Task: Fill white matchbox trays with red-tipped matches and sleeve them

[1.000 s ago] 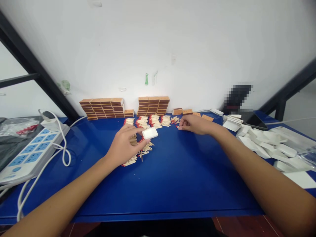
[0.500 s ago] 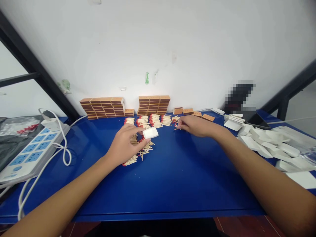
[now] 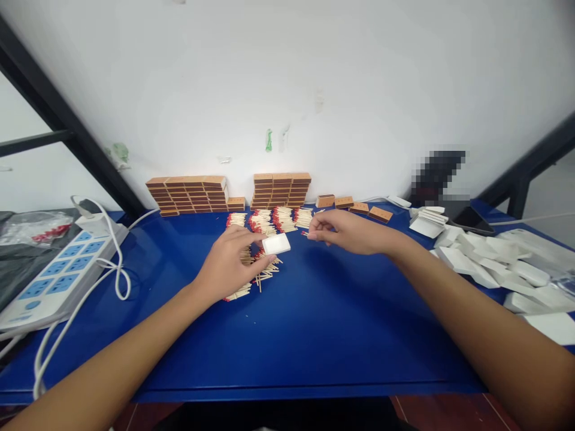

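Observation:
Between the thumb and fingers of my left hand (image 3: 231, 260) is a small white matchbox tray (image 3: 277, 243), held a little above the table. My right hand (image 3: 335, 228) is closed in a pinch to the right of the tray, apart from it. Red-headed matches (image 3: 305, 233) show at its fingertips. Several bundles of red-tipped matchsticks (image 3: 284, 219) lie in a row behind the hands. More loose matchsticks (image 3: 266, 269) lie beneath and beside my left hand, partly hidden by it.
Stacked matchboxes (image 3: 188, 194) and a second matchbox stack (image 3: 281, 190) stand against the wall. Several single matchboxes (image 3: 344, 202) lie to their right. White trays (image 3: 489, 254) are heaped at the right. A power strip (image 3: 63, 272) with cables lies left on the blue table (image 3: 305, 341).
My right hand has moved left from beside the match bundles toward the white tray, carrying matches. My left hand and the tray have barely shifted.

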A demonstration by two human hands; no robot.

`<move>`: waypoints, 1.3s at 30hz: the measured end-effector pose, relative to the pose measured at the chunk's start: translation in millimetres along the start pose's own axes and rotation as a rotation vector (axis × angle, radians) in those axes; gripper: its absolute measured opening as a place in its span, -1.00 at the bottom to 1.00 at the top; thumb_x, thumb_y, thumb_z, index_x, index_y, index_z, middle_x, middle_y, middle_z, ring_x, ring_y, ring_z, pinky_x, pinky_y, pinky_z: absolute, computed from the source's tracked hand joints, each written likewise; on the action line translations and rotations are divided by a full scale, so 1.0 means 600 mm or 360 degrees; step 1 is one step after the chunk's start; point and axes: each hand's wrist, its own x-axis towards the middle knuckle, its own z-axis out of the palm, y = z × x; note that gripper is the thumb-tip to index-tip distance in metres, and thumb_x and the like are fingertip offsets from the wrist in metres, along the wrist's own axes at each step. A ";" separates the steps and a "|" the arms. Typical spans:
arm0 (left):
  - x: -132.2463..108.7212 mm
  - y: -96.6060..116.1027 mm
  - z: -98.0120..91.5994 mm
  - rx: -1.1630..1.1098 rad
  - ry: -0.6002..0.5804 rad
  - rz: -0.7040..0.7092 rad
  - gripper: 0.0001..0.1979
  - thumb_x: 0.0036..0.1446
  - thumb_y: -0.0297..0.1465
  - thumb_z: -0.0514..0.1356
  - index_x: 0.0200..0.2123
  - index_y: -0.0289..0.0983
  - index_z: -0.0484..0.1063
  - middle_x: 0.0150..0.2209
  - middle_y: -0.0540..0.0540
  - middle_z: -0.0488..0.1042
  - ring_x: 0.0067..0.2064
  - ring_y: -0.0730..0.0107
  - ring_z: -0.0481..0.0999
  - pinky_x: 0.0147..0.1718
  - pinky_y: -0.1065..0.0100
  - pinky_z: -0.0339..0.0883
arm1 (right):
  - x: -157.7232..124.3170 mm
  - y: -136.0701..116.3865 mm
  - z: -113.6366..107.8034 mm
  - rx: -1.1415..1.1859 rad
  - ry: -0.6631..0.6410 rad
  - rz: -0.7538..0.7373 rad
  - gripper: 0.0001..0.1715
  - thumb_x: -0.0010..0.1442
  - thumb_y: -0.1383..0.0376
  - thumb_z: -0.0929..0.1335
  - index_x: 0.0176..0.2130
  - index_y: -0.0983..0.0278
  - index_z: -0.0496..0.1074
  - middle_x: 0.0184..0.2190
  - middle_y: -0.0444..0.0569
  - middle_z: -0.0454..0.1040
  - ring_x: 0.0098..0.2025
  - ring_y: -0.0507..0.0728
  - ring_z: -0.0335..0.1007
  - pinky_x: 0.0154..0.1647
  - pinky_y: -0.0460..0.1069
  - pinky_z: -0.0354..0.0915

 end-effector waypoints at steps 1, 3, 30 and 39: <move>-0.001 0.000 0.001 -0.0005 -0.0001 0.0005 -0.66 0.18 -0.23 0.41 -0.03 -0.26 0.62 -0.24 -0.14 0.62 -0.16 0.17 0.55 -0.16 0.17 0.47 | -0.001 -0.015 0.006 0.0062 -0.0005 -0.0022 -0.64 0.33 0.02 0.33 -0.28 0.25 0.40 -0.38 -0.04 0.48 -0.36 0.11 0.35 -0.32 0.00 0.20; -0.002 0.001 0.002 -0.0023 -0.0004 0.0022 -0.65 0.18 -0.23 0.41 -0.02 -0.26 0.61 -0.23 -0.14 0.62 -0.15 0.17 0.55 -0.14 0.16 0.47 | -0.001 -0.041 0.021 0.0146 0.0015 -0.0076 -0.70 0.35 0.08 0.34 -0.29 0.25 0.40 -0.41 -0.08 0.46 -0.39 0.08 0.33 -0.34 -0.02 0.19; -0.002 0.009 -0.004 -0.0043 -0.0018 0.0125 -0.67 0.21 -0.23 0.40 -0.02 -0.27 0.60 -0.20 -0.15 0.62 -0.12 0.18 0.54 -0.09 0.14 0.48 | -0.003 0.057 -0.043 -0.0475 0.0125 0.0340 -0.64 0.19 0.00 0.44 -0.35 0.25 0.55 -0.36 0.01 0.60 -0.35 0.14 0.44 -0.35 0.00 0.22; -0.002 0.008 -0.003 -0.0060 -0.0014 0.0124 -0.67 0.21 -0.22 0.40 -0.01 -0.25 0.60 -0.20 -0.14 0.62 -0.12 0.19 0.54 -0.09 0.14 0.49 | 0.009 0.069 -0.009 -0.0630 -0.0085 0.0301 -0.60 0.31 0.08 0.36 -0.47 0.23 0.34 -0.51 -0.08 0.49 -0.45 0.08 0.33 -0.43 -0.02 0.12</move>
